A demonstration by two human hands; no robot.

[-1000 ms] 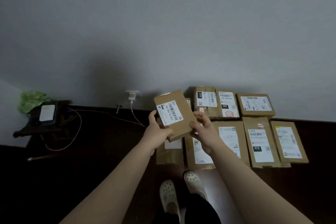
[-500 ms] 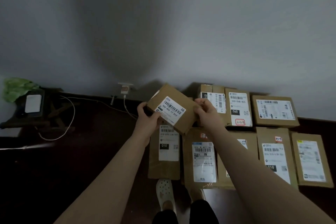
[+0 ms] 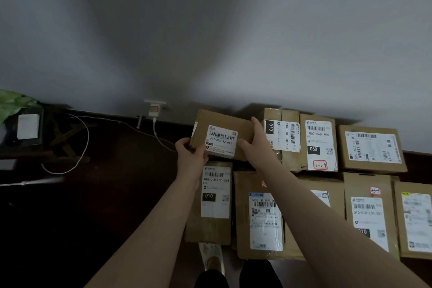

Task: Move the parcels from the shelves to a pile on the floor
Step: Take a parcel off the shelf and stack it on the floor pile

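Booth: Parcel [image 3: 222, 134] in the air, both hands on it, label up. Where is it, exactly?

Floor: Low at the foot of the wall [image 3: 210, 30], over the left end of the back row. It's just beside the taped box [image 3: 281, 140] marked 010, and skewed a little against the row. I can't tell whether it touches the floor [image 3: 117, 194] yet.

Booth: And the grip?

Floor: Left hand [image 3: 190, 154] wraps its fingers round the lower left corner, thumb on top. Right hand [image 3: 253, 145] grasps the right edge, thumb on the face by the label, fingers running up the side.

Booth: So, the set-down. How to do it well?

Floor: To my eye, square it up first. Then lower it flat into that open slot, one edge flush with the taped box and the near edge snug to the front-row parcel [image 3: 215, 203]. Let go only once the cardboard bears on something.

Booth: Hazards?

Floor: The white cable [image 3: 157, 134] trails just left of the slot; drift that way and the box lands on it. And the shoe [image 3: 211, 257] sits right at the front row's edge. I'd lean in rather than step forward.
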